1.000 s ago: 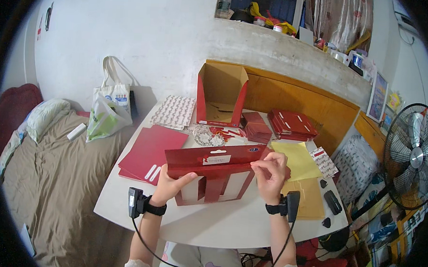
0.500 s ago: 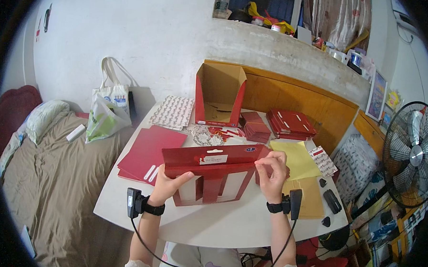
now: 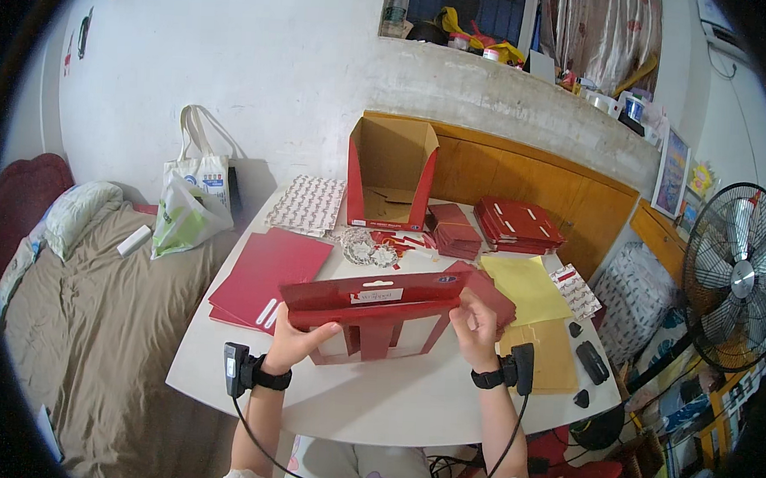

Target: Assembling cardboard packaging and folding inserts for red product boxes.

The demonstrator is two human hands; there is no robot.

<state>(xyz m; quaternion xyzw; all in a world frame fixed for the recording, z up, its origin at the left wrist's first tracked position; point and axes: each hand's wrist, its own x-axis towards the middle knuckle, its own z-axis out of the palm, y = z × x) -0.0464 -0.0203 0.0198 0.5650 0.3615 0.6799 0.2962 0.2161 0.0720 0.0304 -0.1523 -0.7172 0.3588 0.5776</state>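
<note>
A red cardboard box [image 3: 380, 340] with pale window panels stands tilted near the front middle of the white table. Its raised top flap [image 3: 419, 289] has a hang hole and a white label. My left hand [image 3: 295, 336] is closed round the box's left end, thumb across the front. At the other end, my right hand [image 3: 476, 330] pinches the flap's right corner, its fingertips partly hidden by the box. Just behind that hand lie red card pieces [image 3: 494, 302].
Flat red sheets [image 3: 271, 264] and patterned sheets [image 3: 306, 203] lie left. A tall open red carton [image 3: 425, 194], red card stacks [image 3: 519, 224] and a white ribbon coil [image 3: 367, 249] are behind. Yellow paper [image 3: 526, 286], a tan sheet [image 3: 549, 357] and a black case [image 3: 593, 362] lie right.
My right hand has moved slightly down and left onto the flap's corner. The box has shifted a little left and tilted, and the red card pieces behind it show more.
</note>
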